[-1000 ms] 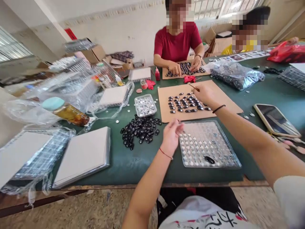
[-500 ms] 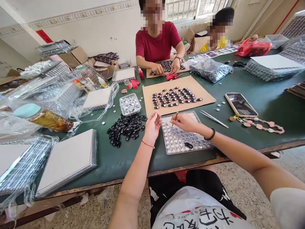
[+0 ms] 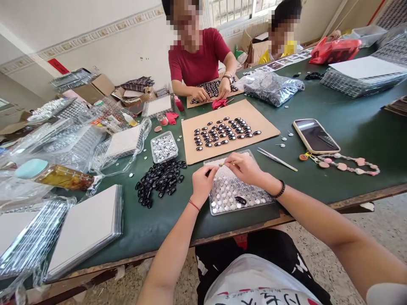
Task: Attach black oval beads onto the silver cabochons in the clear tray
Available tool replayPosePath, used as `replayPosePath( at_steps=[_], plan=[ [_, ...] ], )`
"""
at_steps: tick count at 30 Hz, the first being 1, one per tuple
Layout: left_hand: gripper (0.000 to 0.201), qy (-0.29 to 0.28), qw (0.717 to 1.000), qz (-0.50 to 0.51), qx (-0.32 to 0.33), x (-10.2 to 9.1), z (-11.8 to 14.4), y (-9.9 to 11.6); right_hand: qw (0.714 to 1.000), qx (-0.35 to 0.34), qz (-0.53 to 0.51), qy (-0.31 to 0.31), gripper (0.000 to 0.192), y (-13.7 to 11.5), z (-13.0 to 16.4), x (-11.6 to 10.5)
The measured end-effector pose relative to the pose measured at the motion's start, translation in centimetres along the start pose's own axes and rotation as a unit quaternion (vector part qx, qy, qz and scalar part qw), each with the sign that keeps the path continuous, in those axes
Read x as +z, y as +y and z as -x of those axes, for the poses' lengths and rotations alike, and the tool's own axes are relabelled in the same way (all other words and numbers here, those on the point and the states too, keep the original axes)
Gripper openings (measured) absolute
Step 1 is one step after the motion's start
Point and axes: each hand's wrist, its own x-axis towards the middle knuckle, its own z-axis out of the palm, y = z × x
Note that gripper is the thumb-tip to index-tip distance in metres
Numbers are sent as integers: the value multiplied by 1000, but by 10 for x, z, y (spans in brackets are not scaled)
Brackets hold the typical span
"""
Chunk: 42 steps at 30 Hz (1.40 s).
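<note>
My left hand (image 3: 202,183) pinches a small black oval piece between thumb and fingers, just left of a clear tray of round silver beads (image 3: 251,199). My right hand (image 3: 246,167) grips a thin wooden stick (image 3: 226,163) whose tip points at that piece. Both hands hover over the tray's near-left part. One black oval piece (image 3: 241,200) lies in the tray. A pile of black oval pieces (image 3: 159,180) sits on the green table to the left. Beyond the tray, a cardboard sheet (image 3: 263,123) carries rows of finished black ovals (image 3: 224,130).
A small box of silver beads (image 3: 164,147), tweezers (image 3: 276,159), a phone (image 3: 315,135) with a bead strap, a jar (image 3: 55,176), and stacked trays (image 3: 85,226) lie around. Across the table a person in red (image 3: 199,59) works on another cardboard sheet, with a second person (image 3: 281,31) behind.
My right hand drew back from the cardboard sheet to the tray and met my left hand. The stick tip now touches the piece my left hand holds. The view shifted right.
</note>
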Motion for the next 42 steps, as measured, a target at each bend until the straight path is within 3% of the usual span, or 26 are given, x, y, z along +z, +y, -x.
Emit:
replayPosePath(
  at_steps=[6,9,17,22,26,29,36,42],
  plan=[
    [24,-38,999,-27,25,2,0,-5,998,-42,21,-37,18,-5,6,8],
    [27,-72,993,-94,22,4,0,-7,998,-51,28,-35,18,-6,8,10],
    [28,-105,978,-183,2,-6,-5,-5,1000,-20,18,-10,22,-8,8,13],
    [32,-107,987,-123,-10,-12,-6,-6,1000,20,10,20,23,-8,7,14],
    [29,-75,991,-114,-3,-13,-7,-8,999,43,-16,20,22,-10,6,12],
    [31,-61,996,-28,-53,-14,-9,-10,994,81,-72,33,22,-10,3,11],
    [36,-42,971,197,-133,-8,-8,-11,950,189,-225,101,27,-8,1,7],
    [39,-85,959,226,-146,-2,-5,-6,922,206,-309,109,28,-9,0,8]
  ],
)
